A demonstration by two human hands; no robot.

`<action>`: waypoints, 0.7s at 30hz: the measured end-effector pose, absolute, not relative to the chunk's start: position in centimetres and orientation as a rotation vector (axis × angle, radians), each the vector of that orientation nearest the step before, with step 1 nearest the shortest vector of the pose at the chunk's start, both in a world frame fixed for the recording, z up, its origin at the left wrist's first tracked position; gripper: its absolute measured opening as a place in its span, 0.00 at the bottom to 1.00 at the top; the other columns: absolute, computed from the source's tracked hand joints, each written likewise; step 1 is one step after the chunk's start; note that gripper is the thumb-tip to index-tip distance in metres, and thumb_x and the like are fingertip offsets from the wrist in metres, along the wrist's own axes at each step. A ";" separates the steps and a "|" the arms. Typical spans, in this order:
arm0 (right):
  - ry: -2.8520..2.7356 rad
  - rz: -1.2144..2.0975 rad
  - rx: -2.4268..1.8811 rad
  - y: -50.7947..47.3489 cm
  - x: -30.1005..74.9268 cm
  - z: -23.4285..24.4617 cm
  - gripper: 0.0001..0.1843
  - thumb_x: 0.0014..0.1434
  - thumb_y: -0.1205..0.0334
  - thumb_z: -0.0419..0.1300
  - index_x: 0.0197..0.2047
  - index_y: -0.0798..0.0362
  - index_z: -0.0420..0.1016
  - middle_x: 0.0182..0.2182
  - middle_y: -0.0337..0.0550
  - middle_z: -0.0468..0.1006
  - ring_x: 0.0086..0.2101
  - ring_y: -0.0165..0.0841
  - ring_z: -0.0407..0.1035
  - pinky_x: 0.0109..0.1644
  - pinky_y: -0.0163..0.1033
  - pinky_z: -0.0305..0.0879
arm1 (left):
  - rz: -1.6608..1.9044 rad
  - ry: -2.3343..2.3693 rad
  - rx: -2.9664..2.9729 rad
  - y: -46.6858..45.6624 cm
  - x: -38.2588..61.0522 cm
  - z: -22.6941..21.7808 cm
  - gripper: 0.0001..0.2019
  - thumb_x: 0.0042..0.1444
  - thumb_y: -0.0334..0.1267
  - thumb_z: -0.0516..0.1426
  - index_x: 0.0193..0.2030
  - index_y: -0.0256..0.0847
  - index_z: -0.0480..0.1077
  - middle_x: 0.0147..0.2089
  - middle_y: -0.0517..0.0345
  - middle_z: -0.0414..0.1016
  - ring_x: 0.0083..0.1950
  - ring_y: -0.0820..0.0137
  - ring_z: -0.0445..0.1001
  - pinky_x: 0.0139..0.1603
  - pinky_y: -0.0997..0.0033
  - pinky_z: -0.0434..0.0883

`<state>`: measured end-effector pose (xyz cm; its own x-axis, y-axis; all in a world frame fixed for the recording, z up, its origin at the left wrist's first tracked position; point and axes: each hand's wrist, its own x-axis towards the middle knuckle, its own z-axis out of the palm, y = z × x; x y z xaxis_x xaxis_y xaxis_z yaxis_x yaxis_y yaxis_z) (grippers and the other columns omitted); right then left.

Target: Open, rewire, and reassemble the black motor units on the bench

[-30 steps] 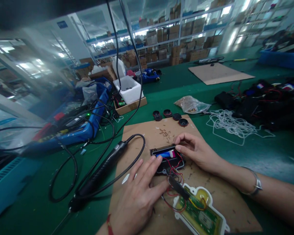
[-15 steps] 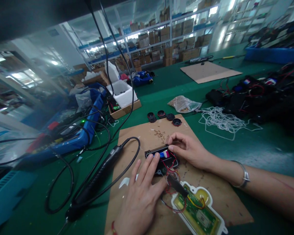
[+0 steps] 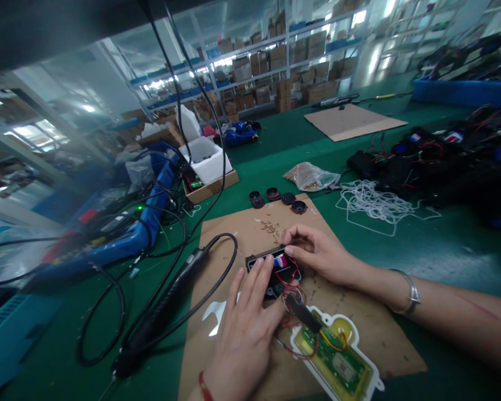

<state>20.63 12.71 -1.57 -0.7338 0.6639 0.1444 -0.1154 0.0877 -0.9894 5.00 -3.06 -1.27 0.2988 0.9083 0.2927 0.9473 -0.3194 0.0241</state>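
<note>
My left hand [image 3: 246,328] lies with its fingers stretched out, fingertips resting on the open black plastic housing [image 3: 291,274] and the blue part inside it. Its thumb is beside a bundle of red wires [image 3: 293,292]. With thumb and fingers pinched together, my right hand [image 3: 317,253] grips the far right corner of the housing. A black-wrapped cable [image 3: 304,314] runs from the wires to a green circuit board [image 3: 338,362] in a white frame. A white spanner-shaped piece [image 3: 214,315] is partly hidden under my left hand.
Loose brass-coloured screws [image 3: 270,227] lie on the cardboard sheet [image 3: 221,239], with several round black parts [image 3: 299,206] behind. A black electric screwdriver [image 3: 167,306] and its looped cable lie left. A bag of screws [image 3: 311,176], white cord [image 3: 369,200] and black housings [image 3: 434,167] are right.
The camera view has shifted slightly. My left hand has moved a little to the right, showing more of the white piece; my right hand keeps its pinch on the housing.
</note>
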 end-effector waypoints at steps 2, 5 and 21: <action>-1.786 1.739 -0.533 12.8 20.6 -1.6 0.08 0.58 0.60 0.60 0.37 0.53 0.64 0.32 0.37 0.67 0.32 0.29 0.64 0.37 0.36 0.62 | -0.380 -1.735 -2.409 -2.9 5.2 -1.2 0.24 0.60 0.28 0.51 0.62 0.52 0.61 0.73 0.47 0.37 0.72 0.57 0.41 0.67 0.42 0.50; -1.794 1.754 -0.530 12.9 20.6 -1.7 0.09 0.58 0.58 0.60 0.37 0.53 0.64 0.32 0.36 0.66 0.32 0.29 0.64 0.37 0.36 0.63 | -0.400 -1.729 -2.391 -2.5 5.6 -1.1 0.24 0.63 0.35 0.52 0.64 0.55 0.58 0.73 0.48 0.40 0.72 0.57 0.41 0.68 0.43 0.47; -1.762 1.710 -0.534 12.5 20.8 -1.5 0.09 0.57 0.59 0.60 0.36 0.53 0.65 0.33 0.39 0.68 0.34 0.30 0.66 0.39 0.38 0.65 | -0.402 -1.722 -2.366 -2.2 6.6 -0.8 0.22 0.63 0.31 0.51 0.62 0.54 0.60 0.72 0.46 0.45 0.72 0.57 0.43 0.65 0.41 0.54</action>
